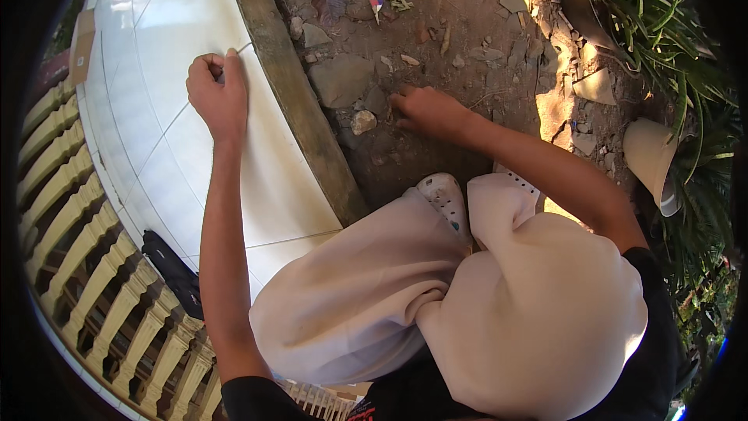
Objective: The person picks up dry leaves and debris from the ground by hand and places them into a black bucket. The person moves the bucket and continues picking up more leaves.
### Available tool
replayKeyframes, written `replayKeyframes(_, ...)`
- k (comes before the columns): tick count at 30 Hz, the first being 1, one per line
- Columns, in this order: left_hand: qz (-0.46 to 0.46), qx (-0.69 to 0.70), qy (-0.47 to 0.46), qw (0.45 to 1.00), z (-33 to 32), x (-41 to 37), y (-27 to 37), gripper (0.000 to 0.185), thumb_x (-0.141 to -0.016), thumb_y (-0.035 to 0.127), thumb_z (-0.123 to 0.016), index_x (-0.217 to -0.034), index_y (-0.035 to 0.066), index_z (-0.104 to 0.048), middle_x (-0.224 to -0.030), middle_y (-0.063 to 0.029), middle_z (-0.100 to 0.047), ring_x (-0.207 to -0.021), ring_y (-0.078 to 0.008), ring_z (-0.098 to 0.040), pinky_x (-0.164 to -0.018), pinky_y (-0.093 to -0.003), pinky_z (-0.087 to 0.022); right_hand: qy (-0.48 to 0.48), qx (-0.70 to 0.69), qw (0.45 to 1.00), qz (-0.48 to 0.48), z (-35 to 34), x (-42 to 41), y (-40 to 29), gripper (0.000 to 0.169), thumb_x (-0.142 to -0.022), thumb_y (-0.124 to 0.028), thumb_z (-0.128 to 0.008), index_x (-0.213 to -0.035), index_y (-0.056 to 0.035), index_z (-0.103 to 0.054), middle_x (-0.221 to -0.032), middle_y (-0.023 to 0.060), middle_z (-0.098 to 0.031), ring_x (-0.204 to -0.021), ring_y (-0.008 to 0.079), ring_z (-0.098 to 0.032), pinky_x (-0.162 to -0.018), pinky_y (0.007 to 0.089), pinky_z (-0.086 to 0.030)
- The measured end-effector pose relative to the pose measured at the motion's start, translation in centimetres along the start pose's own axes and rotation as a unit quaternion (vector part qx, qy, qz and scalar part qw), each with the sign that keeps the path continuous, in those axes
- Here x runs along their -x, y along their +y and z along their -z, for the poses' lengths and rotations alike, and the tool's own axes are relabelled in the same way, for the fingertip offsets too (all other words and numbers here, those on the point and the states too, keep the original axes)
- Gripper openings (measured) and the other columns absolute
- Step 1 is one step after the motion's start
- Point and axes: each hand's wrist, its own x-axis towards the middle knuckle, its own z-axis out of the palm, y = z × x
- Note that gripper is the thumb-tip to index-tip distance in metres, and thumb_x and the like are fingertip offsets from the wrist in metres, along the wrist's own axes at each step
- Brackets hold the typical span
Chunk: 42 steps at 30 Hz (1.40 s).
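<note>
My left hand (217,93) rests, fingers curled, on the white floor tiles (280,152) close to their edge. Whether anything small lies inside its curled fingers is hidden. Low over the bare soil (421,158) is my right hand (432,111), its fingertips pointing down beside a large flat stone (345,80). Shadow hides what those fingertips touch or hold. A smaller pale stone (363,122) lies just left of them. Between the tiles and the soil runs a brown, weathered border (292,82).
Cream balusters (111,298) line the tiled floor at left, near a black pouch (172,272) and a cardboard piece (83,47). Right of the soil are a tipped plastic pot (648,158) and spiky plants (672,29). White clogs (442,196) stand on the soil.
</note>
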Motion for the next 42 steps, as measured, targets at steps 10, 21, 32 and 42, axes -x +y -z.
replayKeyframes(10, 0.007, 0.004, -0.021, 1.000, 0.2, 0.0, 0.4, 0.024, -0.097, 0.022, -0.064, -0.088, 0.001, -0.056, -0.087, -0.0038, -0.053, -0.081, -0.0153, -0.047, -0.078, -0.0317, -0.042, 0.015, -0.032, 0.999, -0.037, 0.2, -0.7, -1.3, 0.028, -0.086, -0.005, -0.059, -0.114, -0.0012, -0.059, -0.103, 0.0213, -0.064, -0.094, 0.0426, -0.069, -0.081, 0.0507, -0.057)
replayKeyframes(21, 0.018, 0.037, -0.007, 0.999, -0.2, 0.0, 0.6, 0.019, -0.094, 0.016, -0.067, -0.086, 0.001, -0.057, -0.085, -0.0062, -0.055, -0.079, -0.0178, -0.047, -0.073, -0.0339, -0.043, -0.011, -0.020, 0.999, 0.033, 0.2, -2.4, 0.7, 0.023, -0.082, -0.003, -0.065, -0.105, -0.0010, -0.067, -0.091, 0.0215, -0.066, -0.090, 0.0413, -0.068, -0.077, 0.0503, -0.055)
replayKeyframes(32, 0.011, 0.045, -0.017, 0.999, -0.1, -0.3, 1.9, 0.021, -0.097, 0.015, -0.063, -0.085, 0.001, -0.053, -0.081, -0.0061, -0.050, -0.078, -0.0179, -0.045, -0.073, -0.0337, -0.041, -0.002, -0.379, 0.923, -0.070, 12.5, -2.4, -0.6, 0.015, -0.086, -0.013, -0.077, -0.091, 0.0008, -0.074, -0.078, 0.0083, -0.073, -0.066, 0.0125, -0.069, -0.059, 0.0286, -0.056)
replayKeyframes(42, 0.015, 0.028, 0.020, 0.999, 0.6, 0.2, 2.9, 0.017, -0.095, 0.014, -0.062, -0.086, 0.001, -0.053, -0.081, -0.0093, -0.051, -0.079, -0.0243, -0.046, -0.073, -0.0389, -0.040, 0.094, -0.183, 0.977, -0.051, 18.4, -2.0, -1.9, 0.047, -0.085, -0.033, -0.078, -0.119, -0.0032, -0.065, -0.093, 0.0120, -0.070, -0.088, 0.0257, -0.069, -0.076, 0.0392, -0.055)
